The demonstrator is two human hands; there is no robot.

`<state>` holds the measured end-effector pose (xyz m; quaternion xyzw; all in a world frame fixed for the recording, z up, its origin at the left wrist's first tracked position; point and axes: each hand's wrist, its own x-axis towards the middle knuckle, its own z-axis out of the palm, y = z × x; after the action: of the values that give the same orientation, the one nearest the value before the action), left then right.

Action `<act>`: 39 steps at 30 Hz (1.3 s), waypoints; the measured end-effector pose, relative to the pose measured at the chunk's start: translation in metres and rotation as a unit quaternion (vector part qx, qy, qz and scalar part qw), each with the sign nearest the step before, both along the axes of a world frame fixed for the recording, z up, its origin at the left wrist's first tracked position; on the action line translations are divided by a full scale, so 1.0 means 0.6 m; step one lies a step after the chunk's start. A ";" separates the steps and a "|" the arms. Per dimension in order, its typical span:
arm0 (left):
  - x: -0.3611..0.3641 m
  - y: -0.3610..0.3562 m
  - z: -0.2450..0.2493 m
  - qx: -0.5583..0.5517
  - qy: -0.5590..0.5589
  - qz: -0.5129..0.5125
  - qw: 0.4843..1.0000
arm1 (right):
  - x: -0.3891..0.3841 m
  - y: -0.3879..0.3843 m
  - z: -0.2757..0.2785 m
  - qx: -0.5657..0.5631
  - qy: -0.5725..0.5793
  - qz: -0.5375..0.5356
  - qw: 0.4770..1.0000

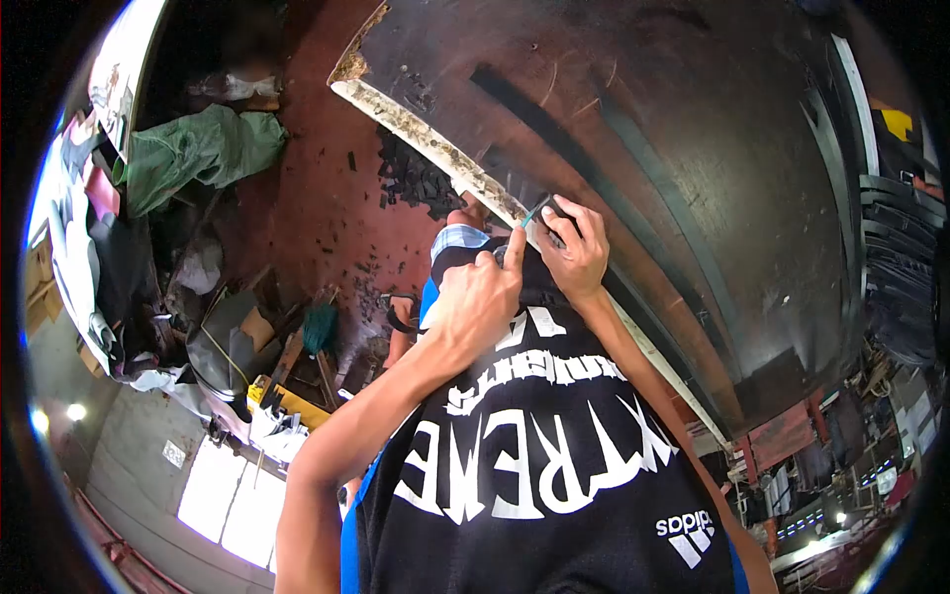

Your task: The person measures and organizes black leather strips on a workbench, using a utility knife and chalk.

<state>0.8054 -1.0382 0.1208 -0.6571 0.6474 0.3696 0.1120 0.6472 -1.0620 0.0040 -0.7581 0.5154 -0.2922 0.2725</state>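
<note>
My left hand (477, 302) is closed, its index finger stretched along a thin teal-edged, blade-like tool (532, 214) at the table's pale edge. Most of that tool is hidden by the fingers. Close beside it, my right hand (576, 247) pinches a small dark strip piece (547, 203) between thumb and fingers. Both hands meet at the edge of the dark tabletop (752, 198), in front of my black shirt. Long dark strips lie on the table, one black strip (534, 117) and a greenish-grey strip (658, 168) running past my right hand.
The table's worn white edge (426, 134) runs diagonally past me. Black scraps (416, 178) litter the red floor (327, 188). Stacked dark strips (896, 267) stand at the far right. A green sack (203, 153) and piled material lie to the left.
</note>
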 end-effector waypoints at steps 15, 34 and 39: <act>0.095 -0.044 -0.014 -0.280 -0.050 -0.103 0.953 | 0.008 0.003 -0.004 -0.053 0.023 -0.013 0.998; 0.032 0.025 -0.020 -0.187 0.049 0.024 0.981 | 0.011 0.009 -0.014 -0.069 0.032 -0.018 0.997; 0.020 0.015 -0.015 -0.144 0.037 0.015 0.989 | 0.006 0.008 -0.012 -0.053 0.017 -0.017 0.998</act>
<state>0.8171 -1.0292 0.1116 -0.6618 0.6878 0.2979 -0.0129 0.6507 -1.0572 -0.0031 -0.7677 0.5165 -0.3107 0.2175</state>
